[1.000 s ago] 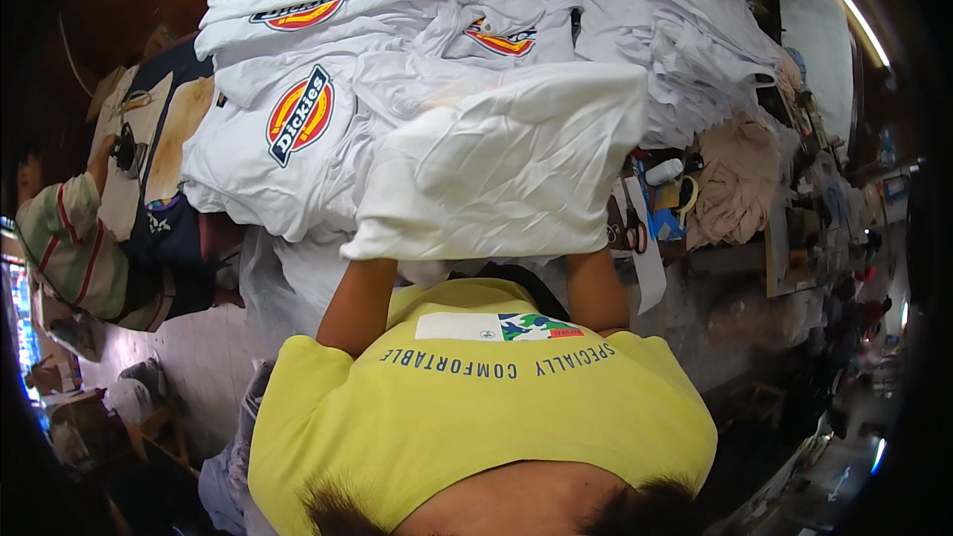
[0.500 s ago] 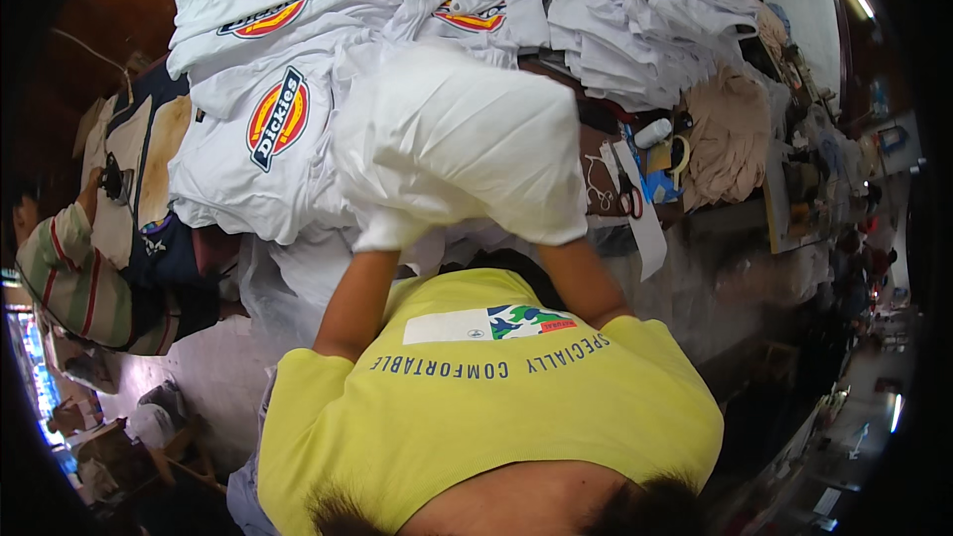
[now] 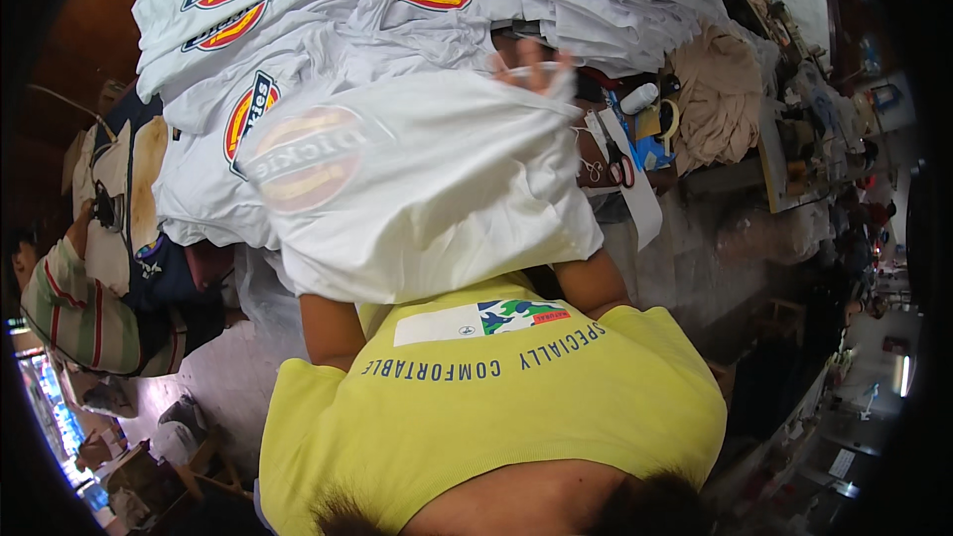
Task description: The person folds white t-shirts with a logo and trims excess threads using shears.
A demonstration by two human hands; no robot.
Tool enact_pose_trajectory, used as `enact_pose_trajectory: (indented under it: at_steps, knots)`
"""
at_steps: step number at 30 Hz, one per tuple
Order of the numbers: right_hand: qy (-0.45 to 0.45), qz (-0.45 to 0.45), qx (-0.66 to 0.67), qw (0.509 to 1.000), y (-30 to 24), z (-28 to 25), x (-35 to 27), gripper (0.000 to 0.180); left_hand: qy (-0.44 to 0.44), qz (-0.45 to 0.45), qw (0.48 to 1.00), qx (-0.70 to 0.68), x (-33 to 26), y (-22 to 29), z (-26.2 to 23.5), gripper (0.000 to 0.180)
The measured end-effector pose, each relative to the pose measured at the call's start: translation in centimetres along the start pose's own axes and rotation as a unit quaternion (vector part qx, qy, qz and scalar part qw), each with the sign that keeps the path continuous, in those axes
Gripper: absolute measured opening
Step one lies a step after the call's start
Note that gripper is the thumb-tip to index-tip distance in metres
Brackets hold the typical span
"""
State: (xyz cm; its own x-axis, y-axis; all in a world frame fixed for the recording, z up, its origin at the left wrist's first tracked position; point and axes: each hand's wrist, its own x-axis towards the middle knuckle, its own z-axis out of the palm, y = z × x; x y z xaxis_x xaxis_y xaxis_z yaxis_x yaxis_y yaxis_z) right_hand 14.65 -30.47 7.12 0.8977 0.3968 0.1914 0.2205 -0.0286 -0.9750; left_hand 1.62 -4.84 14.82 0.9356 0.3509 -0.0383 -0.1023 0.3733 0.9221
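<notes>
A white T-shirt point(image 3: 447, 179) is draped over both my forearms in front of my chest. A pale, blurred round print in red, yellow and dark blue shows on its left part. From the shirt's far right edge come the fingers of my right hand point(image 3: 533, 67), stretched out and apart, somewhat smeared by motion. My left forearm point(image 3: 332, 326) goes in under the near left edge of the cloth. The shirt hides my left hand, so its fingers do not show. Just beyond lies a stack of white printed T-shirts point(image 3: 208, 164).
More white shirts point(image 3: 615, 10) are heaped at the far right. Right of me lie scissors point(image 3: 617, 154), a white paper strip point(image 3: 645, 218), a tape roll point(image 3: 668, 126), a white bottle point(image 3: 639, 98) and beige cloth point(image 3: 717, 104). At left, a person in a striped shirt point(image 3: 74, 308) holds an iron point(image 3: 107, 206).
The T-shirt has spread out leftward and nearer to me, and its print has come into view. My right fingers, covered before, now stick out at the shirt's far edge.
</notes>
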Motion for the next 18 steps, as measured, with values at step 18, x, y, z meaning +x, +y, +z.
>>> enact_pose_trajectory:
  at_steps: [18]
  knots:
    - [-0.022,0.283,-0.003,0.959,2.9,2.4,-5.5,0.052,-0.058,-0.297,0.953,0.022,-3.3,-5.6,-12.0,0.038]
